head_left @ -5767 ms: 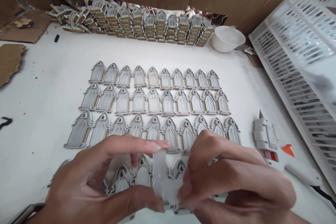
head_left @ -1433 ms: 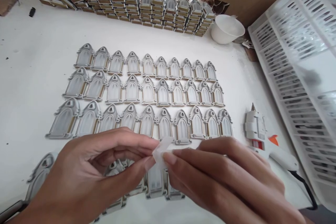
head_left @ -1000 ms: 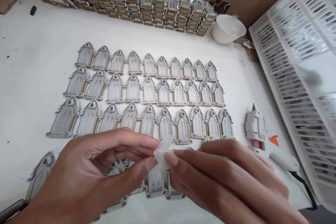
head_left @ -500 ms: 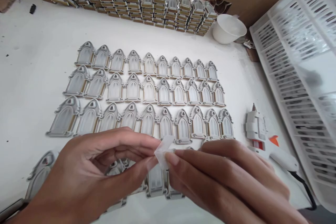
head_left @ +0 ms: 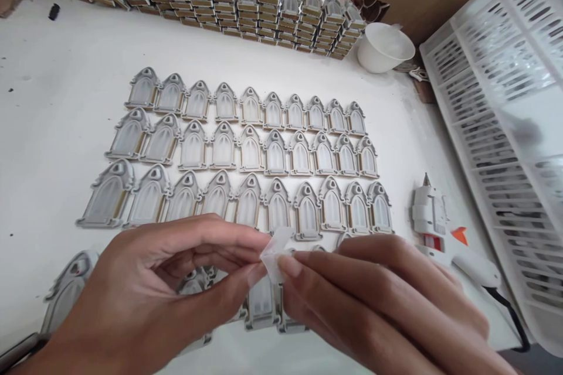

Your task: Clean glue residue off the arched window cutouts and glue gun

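Note:
Between my two hands is a small folded piece of translucent white film or paper [head_left: 278, 241]. My left hand [head_left: 176, 281] pinches its left edge between thumb and forefinger. From the other side, my right hand [head_left: 378, 293] grips it with thumb and fingertips. Under and around the hands lie small grey arched window frames [head_left: 263, 299] with whitish panes, partly hidden by my fingers. Beyond them, more of these arched frames [head_left: 250, 149] lie flat in several rows on the white table [head_left: 79, 117].
Stacks of similar arched pieces [head_left: 264, 17] line the table's back edge, by cardboard. A white bowl [head_left: 382, 50] stands at their right end. A white glue gun [head_left: 440, 228] with a black cord lies at the right, beside a white plastic basket [head_left: 492, 146].
Almost nothing differs. Both hands keep their pinch on the white piece, and the view has shifted very slightly.

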The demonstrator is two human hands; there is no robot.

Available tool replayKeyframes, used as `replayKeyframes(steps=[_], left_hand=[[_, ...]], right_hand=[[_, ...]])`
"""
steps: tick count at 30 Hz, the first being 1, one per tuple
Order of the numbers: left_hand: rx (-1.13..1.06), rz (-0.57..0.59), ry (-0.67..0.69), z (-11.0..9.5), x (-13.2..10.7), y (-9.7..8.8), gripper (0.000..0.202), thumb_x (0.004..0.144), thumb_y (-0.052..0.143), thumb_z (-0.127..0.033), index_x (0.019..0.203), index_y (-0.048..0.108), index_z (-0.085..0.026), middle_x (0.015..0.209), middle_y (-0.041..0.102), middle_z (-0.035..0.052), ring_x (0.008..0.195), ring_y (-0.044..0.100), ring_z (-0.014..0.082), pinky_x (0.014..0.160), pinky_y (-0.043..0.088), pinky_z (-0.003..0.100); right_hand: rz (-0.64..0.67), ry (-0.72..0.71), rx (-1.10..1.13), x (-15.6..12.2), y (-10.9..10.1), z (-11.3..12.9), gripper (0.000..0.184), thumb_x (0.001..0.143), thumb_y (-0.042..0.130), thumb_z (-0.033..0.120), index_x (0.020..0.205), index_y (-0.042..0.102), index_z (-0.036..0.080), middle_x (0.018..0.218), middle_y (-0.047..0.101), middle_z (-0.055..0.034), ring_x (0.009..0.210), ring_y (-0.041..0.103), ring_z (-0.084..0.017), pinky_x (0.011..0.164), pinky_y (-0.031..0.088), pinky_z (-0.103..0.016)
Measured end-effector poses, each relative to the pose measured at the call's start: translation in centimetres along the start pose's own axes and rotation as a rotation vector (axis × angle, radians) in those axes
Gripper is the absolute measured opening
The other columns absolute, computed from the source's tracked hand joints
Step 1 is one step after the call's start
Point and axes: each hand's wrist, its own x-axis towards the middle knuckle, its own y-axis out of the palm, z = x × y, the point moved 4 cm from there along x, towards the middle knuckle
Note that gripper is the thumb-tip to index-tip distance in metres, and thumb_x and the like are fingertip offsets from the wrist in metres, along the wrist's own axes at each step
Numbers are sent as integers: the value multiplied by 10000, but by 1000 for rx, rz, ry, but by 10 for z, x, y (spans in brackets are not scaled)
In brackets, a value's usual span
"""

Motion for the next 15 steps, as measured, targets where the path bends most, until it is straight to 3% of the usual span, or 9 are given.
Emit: replayKeyframes(steps=[5,9,15], left_hand=[[-35,10,34,0,1,3,198,927,967,-301,1035,953,-466,880,931,-95,713,912,173,694,695,111],[-26,5,40,-2,2,4,271,955,936,-276,1083,946,-515,943,943,-113,753,922,172,724,701,117],[57,-40,158,-9,0,3,278,952,937,-280,1062,937,-536,910,931,-146,714,900,125,701,667,70]], right_hand=[[-12,16,16,-1,0,1,100,1105,790,294,1085,883,324,765,815,33,556,666,-154,464,545,-311],[10,23,22,1,2,2,46,1086,838,328,1045,856,317,778,812,44,547,641,-138,482,547,-308],[4,19,28,3,5,5,135,1130,788,311,1002,829,298,750,811,39,545,653,-140,504,557,-304]])
